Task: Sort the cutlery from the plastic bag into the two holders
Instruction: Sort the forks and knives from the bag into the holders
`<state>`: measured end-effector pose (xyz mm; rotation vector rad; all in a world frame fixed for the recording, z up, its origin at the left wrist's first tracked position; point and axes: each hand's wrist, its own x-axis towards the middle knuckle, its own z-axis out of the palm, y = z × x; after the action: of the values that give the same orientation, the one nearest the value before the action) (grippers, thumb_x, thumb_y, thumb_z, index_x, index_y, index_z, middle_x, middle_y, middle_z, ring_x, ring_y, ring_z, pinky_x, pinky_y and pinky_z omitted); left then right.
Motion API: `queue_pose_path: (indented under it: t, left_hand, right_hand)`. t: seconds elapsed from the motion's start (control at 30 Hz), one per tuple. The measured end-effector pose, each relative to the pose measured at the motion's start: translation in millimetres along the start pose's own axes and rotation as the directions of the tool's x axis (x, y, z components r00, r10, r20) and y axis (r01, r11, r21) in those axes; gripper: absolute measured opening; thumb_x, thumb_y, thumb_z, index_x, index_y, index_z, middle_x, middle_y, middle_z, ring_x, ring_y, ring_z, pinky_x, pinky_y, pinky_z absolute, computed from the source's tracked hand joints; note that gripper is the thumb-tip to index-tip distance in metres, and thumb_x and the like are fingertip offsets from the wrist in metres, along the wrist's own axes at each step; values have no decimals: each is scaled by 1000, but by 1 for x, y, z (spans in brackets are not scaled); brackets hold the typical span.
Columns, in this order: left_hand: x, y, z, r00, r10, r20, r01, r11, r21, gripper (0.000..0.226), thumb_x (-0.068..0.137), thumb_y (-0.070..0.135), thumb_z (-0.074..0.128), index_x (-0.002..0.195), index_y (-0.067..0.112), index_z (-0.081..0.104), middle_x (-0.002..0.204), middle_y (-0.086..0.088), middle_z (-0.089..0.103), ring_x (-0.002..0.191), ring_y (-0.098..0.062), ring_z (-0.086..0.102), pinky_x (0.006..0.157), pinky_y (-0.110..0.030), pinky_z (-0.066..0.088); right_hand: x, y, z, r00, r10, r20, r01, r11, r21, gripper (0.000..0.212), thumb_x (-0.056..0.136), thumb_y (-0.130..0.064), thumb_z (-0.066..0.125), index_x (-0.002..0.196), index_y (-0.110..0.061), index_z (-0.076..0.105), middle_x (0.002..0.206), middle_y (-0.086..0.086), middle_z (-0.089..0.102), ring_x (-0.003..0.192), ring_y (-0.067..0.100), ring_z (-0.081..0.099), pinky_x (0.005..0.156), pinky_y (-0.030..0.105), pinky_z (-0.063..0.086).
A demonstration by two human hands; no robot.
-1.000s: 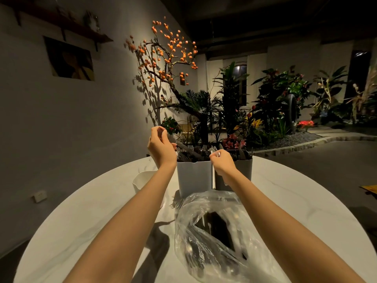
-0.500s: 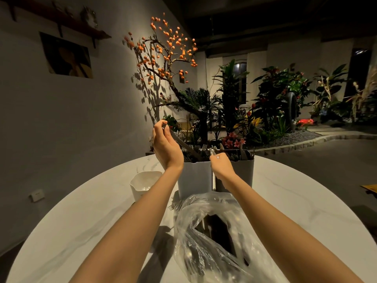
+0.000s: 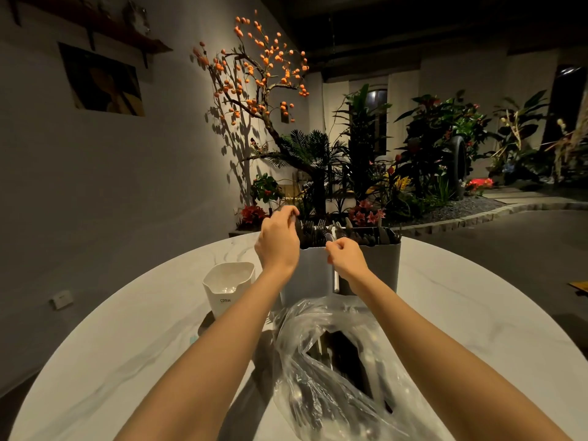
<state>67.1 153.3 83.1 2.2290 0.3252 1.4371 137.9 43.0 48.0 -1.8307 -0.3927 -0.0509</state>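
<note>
Cutlery (image 3: 313, 232) stood in two holders at the far side of the counter (image 3: 477, 313): a white holder (image 3: 310, 272) on the left and a grey holder (image 3: 383, 265) touching it on the right. The left hand (image 3: 278, 241) pinched a dark piece over the white holder. The right hand (image 3: 346, 259) held a spoon (image 3: 329, 237) where the holders met. Near, the plastic bag (image 3: 334, 377) lay open with dark cutlery inside. A small white cup (image 3: 229, 286) stood left.

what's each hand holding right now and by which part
Right hand pinches a pale utensil by its handle. Left hand curls at the white holder; its hold cannot be told.
</note>
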Motion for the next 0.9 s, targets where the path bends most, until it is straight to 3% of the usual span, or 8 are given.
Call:
queue_pose_path:
  t: [0.1,0.2,0.33,0.43,0.53,0.67,0.77,0.9]
  left_hand:
    - [-7,-13,9,960,-48,274,-60,927,371,29,102,32,41,124,32,60,119,0,58,113,-24,43,87,-36,31]
    - [-17,-19,18,930,-48,363,-125,891,438,33,101,34,40,131,32,54,132,-1,46,123,-23,34,93,-37,26]
    - [-23,-20,18,962,13,272,-92,955,281,44,95,24,49,139,26,41,135,0,43,124,-20,34,94,-34,23]
    - [-24,-15,15,997,31,68,-38,995,97,30,89,15,53,119,18,54,118,0,54,111,-20,43,86,-30,26]
    - [-25,-6,11,998,-55,-12,53,988,-148,8,92,10,50,100,13,49,93,-2,54,88,-19,47,77,-32,37]
    - [-29,-3,5,980,-104,171,144,960,-242,6,99,15,42,94,13,43,74,2,51,67,-18,50,57,-30,38]
    - [-33,-8,6,927,-200,317,272,941,-202,21,101,26,37,91,14,50,76,-2,59,70,-22,59,64,-39,52]
    - [-40,-1,-2,702,-256,665,488,853,-186,44,105,33,28,89,8,62,75,-8,65,67,-22,61,76,-39,55]
  right_hand:
    - [-3,1,1,1000,-22,-10,22,998,51,19,97,-20,45,88,-9,56,71,1,57,61,12,45,59,28,37]
    - [-4,2,1,1000,-31,0,31,994,105,20,98,-18,43,89,-10,60,67,0,59,57,11,46,54,25,35]
    - [-8,-2,-1,998,-55,30,47,973,225,19,99,-13,45,89,-12,60,66,1,62,49,7,50,46,17,39]
    - [-11,-8,-1,994,-72,82,41,941,337,18,101,-14,45,99,-5,60,68,4,64,44,6,53,43,16,40]
    - [-16,-15,-1,991,-98,88,55,914,401,18,100,-13,44,102,-4,60,70,4,67,52,8,59,50,17,46]
    - [-25,-23,1,982,-169,85,116,892,437,22,101,-15,41,108,-4,58,82,5,71,77,12,65,70,20,49]
    - [-29,-24,5,978,-199,65,145,868,476,23,103,-15,38,108,-3,56,89,8,71,84,14,66,75,20,49]
    - [-33,-26,9,979,-192,67,145,889,434,26,105,-16,31,106,-5,54,94,7,70,83,11,65,67,15,47]
